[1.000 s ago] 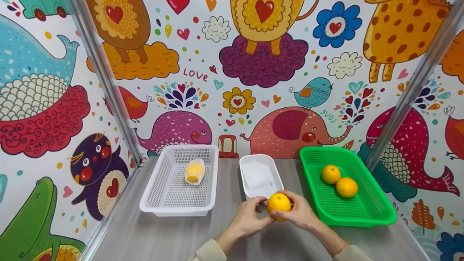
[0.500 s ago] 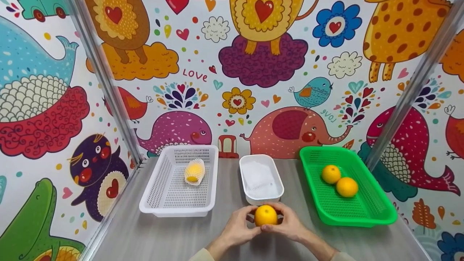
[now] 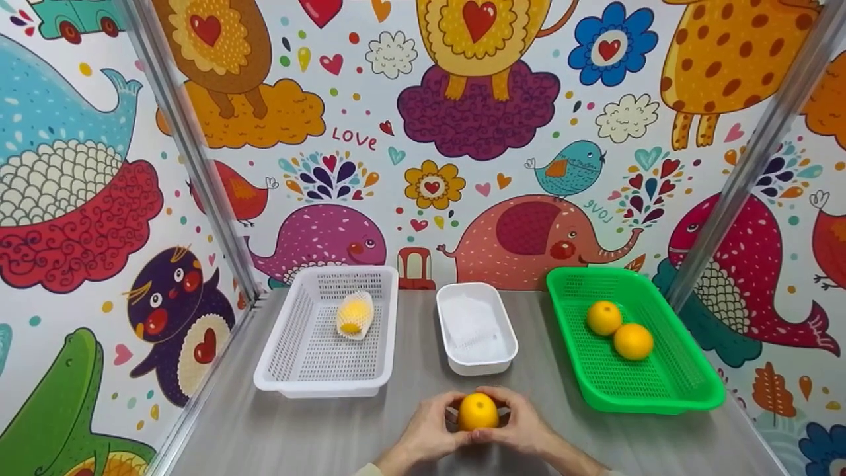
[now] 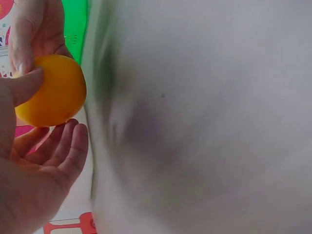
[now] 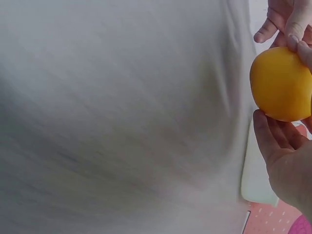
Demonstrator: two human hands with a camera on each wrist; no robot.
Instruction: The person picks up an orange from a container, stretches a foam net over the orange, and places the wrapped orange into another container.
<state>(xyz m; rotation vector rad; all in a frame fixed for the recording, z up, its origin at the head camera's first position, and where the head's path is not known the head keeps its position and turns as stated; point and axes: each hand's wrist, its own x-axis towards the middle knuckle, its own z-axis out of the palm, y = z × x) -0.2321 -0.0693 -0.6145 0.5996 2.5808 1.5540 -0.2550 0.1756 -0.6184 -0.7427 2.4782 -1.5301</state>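
Note:
An orange [image 3: 478, 411] is held between both hands low in the middle of the head view, in front of the small white tub. My left hand [image 3: 426, 431] grips its left side, and my right hand [image 3: 523, 428] grips its right side. The thumbs meet at the near side of the fruit. In the left wrist view the left thumb presses on the orange [image 4: 53, 90], with fingertips beneath it. From the right wrist, the orange [image 5: 281, 85] shows right fingers under it and the left hand [image 5: 292, 19] above.
A white basket [image 3: 322, 385] on the left holds a yellow fruit [image 3: 355, 316] in a foam net. Behind the hands stands a small white tub [image 3: 481, 367] with whitish contents. The green basket [image 3: 654, 400] on the right holds two oranges [image 3: 604, 318]. Printed walls enclose the grey table [image 3: 317, 433].
Both hands have drawn the orange back toward the body and slightly left, away from the small white tub. The left fingers, apart from the orange at first, now touch it.

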